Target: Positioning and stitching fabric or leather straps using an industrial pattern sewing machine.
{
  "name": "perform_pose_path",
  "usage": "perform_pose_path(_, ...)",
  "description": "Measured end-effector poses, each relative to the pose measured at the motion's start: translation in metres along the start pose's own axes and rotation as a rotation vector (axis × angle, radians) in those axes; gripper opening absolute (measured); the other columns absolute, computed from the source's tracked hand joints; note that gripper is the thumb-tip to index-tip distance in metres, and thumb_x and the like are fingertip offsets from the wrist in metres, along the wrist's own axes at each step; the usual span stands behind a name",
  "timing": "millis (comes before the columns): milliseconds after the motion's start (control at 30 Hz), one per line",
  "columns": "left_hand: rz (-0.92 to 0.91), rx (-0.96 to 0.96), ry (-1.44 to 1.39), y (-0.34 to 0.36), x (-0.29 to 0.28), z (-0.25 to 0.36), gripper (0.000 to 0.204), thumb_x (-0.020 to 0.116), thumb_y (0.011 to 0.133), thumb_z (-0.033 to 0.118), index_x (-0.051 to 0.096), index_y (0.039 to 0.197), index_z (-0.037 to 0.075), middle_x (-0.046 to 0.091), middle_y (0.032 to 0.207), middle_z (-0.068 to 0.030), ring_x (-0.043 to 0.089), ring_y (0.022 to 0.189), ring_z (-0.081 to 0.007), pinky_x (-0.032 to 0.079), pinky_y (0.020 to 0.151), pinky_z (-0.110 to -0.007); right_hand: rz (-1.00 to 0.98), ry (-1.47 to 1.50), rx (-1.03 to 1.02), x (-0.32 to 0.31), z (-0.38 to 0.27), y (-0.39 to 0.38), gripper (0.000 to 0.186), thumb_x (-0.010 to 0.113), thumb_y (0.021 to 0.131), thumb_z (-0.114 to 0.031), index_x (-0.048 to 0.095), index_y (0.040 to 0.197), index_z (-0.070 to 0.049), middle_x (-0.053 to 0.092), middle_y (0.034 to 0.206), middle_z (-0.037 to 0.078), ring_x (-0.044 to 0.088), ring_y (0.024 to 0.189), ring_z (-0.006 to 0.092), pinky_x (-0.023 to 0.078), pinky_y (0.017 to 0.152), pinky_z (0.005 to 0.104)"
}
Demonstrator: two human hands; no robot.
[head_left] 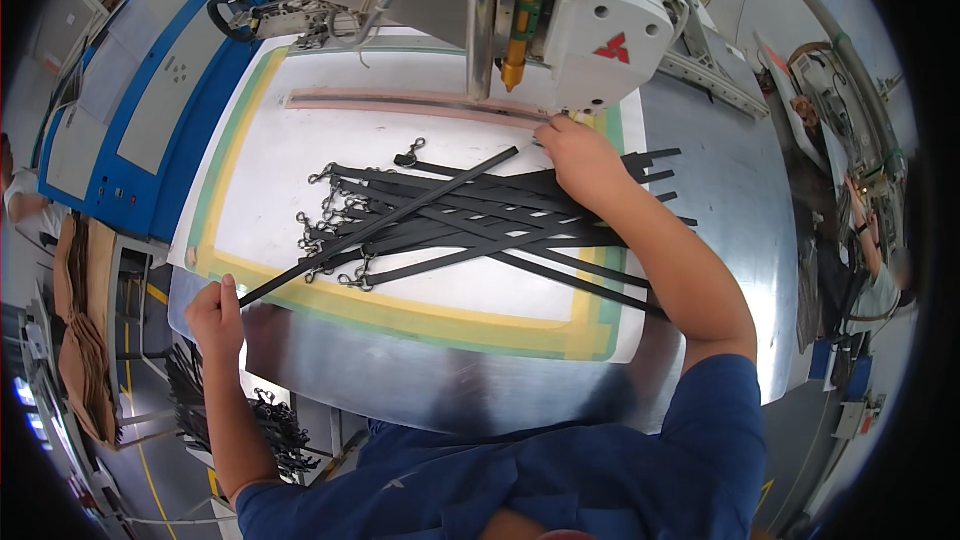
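A: What are the hands doing right now?

B: The left hand (215,315) is pinching the near end of one long black strap (380,225), its fingers closed on the tip just past the edge of the white board (270,170). The right hand (580,160) is pressing down on the far end, close under the sewing machine head (590,30). Its fingers are curled over the strap, though I cannot tell how tightly they are gripping.

A: Where is the strap lying?

B: It is stretching diagonally across the pile of black straps (500,225), which is sitting on the board on the metal bench (720,190).

A: How would it handle?

B: It is looking light, thin and floppy, so it is probably sagging unless it is held at both ends. The metal clips (330,230) on the other straps are looking likely to snag, so taking it by the bare tips seems safest.
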State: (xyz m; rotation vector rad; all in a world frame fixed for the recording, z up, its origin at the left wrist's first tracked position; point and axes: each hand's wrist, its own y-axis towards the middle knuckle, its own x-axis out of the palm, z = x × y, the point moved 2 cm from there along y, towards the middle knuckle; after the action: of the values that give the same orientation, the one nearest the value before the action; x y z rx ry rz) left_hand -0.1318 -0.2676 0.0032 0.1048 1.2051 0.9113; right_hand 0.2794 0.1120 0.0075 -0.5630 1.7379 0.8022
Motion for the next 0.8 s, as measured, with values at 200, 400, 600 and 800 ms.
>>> perform_pose_path(200, 0.005, 0.018, -0.03, 0.002, -0.001, 0.004, 0.047, 0.065, 0.105, 0.018, 0.045, 0.067, -0.002, 0.041, 0.057, -0.014, 0.035, 0.052, -0.0223, 0.03, 0.052, -0.042, 0.083, 0.214, 0.038, -0.003, -0.014, -0.001, 0.023, 0.07, 0.093, -0.006, 0.07, 0.116, -0.004, 0.065, 0.116, 0.016, 0.066, 0.11, 0.0385, 0.055, 0.095, 0.0477)
perform_pose_path(400, -0.005, 0.084, -0.084, 0.029, 0.013, 0.035, 0.046, 0.068, 0.103, 0.017, 0.045, 0.067, -0.002, 0.042, 0.058, -0.0138, 0.036, 0.052, -0.0218, 0.03, 0.052, -0.042, -0.118, 0.265, 0.009, -0.002, -0.014, -0.003, 0.021, 0.074, 0.096, -0.016, 0.071, 0.113, -0.004, 0.063, 0.127, 0.014, 0.065, 0.112, 0.0379, 0.054, 0.095, 0.0457)
perform_pose_path(600, 0.004, 0.17, -0.248, 0.076, 0.037, 0.096, 0.038, 0.069, 0.104, 0.017, 0.055, 0.073, 0.0, 0.048, 0.061, -0.0073, 0.039, 0.059, -0.0145, 0.035, 0.056, -0.036, 0.111, 0.412, 0.152, -0.082, 0.028, -0.053, 0.016, 0.073, 0.098, -0.014, 0.068, 0.104, -0.001, 0.072, 0.087, 0.013, 0.07, 0.082, 0.03, 0.055, 0.078, 0.0392)
perform_pose_path(800, -0.386, 0.174, -0.559, 0.078, 0.085, 0.169, 0.018, 0.065, 0.105, 0.014, 0.062, 0.094, 0.0, 0.051, 0.073, 0.0036, 0.041, 0.066, -0.0052, 0.034, 0.058, -0.026, 0.459, 0.961, 0.215, -0.233, 0.07, -0.178, 0.015, 0.081, 0.093, -0.016, 0.072, 0.099, -0.006, 0.067, 0.082, 0.0, 0.054, 0.066, 0.0024, 0.039, 0.055, 0.0215)
